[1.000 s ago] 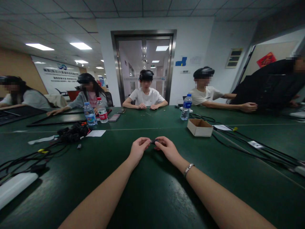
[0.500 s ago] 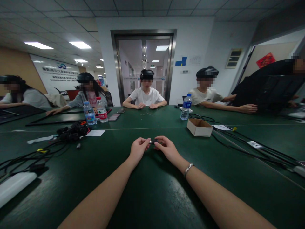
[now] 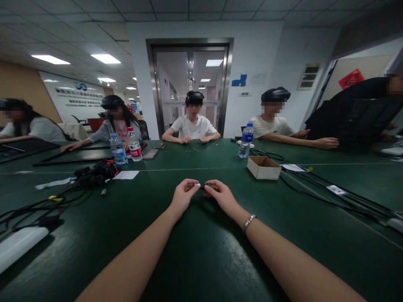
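Observation:
My left hand [image 3: 183, 196] and my right hand [image 3: 223, 196] meet over the green table [image 3: 201, 260], fingertips almost touching. Between them is a small dark object [image 3: 202, 187] with a shiny silver bit at its left end; it is too small to name. The left thumb and index finger pinch the silver end. My right thumb and fingers close on the dark end and cover part of it. A silver bracelet [image 3: 249, 223] circles my right wrist.
An open cardboard box [image 3: 263, 171] stands ahead to the right, by a water bottle [image 3: 246, 141] and black cables [image 3: 333, 197]. Leftward are two bottles, a tangled black bundle [image 3: 96, 173], a white paper [image 3: 126, 175] and a white power strip [image 3: 22, 247]. Several people sit across the table.
Both hands stay in nearly the same place. My right fingers have shifted slightly around the small dark object, and less of it shows now.

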A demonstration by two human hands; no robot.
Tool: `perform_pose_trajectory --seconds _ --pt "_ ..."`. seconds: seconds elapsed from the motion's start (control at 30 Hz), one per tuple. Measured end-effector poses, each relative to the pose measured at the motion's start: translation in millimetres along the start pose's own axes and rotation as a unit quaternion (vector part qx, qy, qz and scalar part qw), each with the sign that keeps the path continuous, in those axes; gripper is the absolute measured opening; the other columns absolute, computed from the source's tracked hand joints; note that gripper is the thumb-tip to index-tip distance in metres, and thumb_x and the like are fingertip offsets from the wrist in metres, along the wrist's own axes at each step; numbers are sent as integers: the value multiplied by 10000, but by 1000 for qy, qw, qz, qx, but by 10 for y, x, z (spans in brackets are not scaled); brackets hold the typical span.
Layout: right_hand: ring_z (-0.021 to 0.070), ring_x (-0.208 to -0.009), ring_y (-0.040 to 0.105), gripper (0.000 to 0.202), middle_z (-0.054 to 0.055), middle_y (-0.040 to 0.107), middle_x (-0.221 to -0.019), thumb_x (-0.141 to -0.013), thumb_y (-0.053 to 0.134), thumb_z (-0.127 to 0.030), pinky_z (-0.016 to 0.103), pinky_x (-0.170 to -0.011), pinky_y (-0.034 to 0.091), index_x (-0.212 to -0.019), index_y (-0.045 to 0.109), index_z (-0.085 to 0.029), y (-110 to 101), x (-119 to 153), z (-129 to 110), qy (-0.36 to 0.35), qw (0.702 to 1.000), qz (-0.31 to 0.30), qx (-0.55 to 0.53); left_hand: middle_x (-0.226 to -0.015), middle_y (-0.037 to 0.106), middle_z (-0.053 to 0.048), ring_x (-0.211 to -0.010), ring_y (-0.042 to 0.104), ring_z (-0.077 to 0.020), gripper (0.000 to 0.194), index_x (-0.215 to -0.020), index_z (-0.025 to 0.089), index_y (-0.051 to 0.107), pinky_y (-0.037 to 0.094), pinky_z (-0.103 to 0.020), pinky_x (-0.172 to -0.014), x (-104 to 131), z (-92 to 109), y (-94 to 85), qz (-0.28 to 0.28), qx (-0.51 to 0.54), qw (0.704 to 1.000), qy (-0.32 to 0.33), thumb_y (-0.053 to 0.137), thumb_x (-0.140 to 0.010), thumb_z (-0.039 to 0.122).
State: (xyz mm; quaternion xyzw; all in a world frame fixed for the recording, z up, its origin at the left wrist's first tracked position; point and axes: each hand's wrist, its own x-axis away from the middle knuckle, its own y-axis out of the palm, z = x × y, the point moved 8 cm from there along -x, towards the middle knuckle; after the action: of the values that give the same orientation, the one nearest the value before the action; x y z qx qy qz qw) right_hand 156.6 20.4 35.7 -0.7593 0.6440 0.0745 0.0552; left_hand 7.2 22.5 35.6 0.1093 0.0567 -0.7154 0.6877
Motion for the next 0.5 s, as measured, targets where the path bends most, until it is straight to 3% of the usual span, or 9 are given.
perform_pose_trajectory --seconds 0.13,0.3,0.5 --pt "147 -676 632 426 30 657 -769 -634 726 -485 304 -692 507 -881 595 -163 -2 -15 22 7 1000 1 0 -993 673 -78 -929 623 -189 247 -860 162 642 464 -340 -874 11 49 23 -20 19 1000 11 729 -660 279" --pt "145 -680 631 428 31 654 -753 -652 713 -497 299 -689 507 -885 601 -155 -2 -28 35 -4 1000 3 7 -1077 652 -90 -1010 597 -207 276 -946 183 644 454 -353 -900 16 45 29 -26 3 1000 5 707 -692 269" --pt "145 -679 637 428 26 659 -753 -650 718 -497 303 -685 521 -890 606 -162 5 -38 52 -9 1000 -1 13 -1085 608 -99 -979 603 -202 403 -1034 191 611 468 -366 -894 5 -14 -37 19 -3 1000 -8 743 -658 254"
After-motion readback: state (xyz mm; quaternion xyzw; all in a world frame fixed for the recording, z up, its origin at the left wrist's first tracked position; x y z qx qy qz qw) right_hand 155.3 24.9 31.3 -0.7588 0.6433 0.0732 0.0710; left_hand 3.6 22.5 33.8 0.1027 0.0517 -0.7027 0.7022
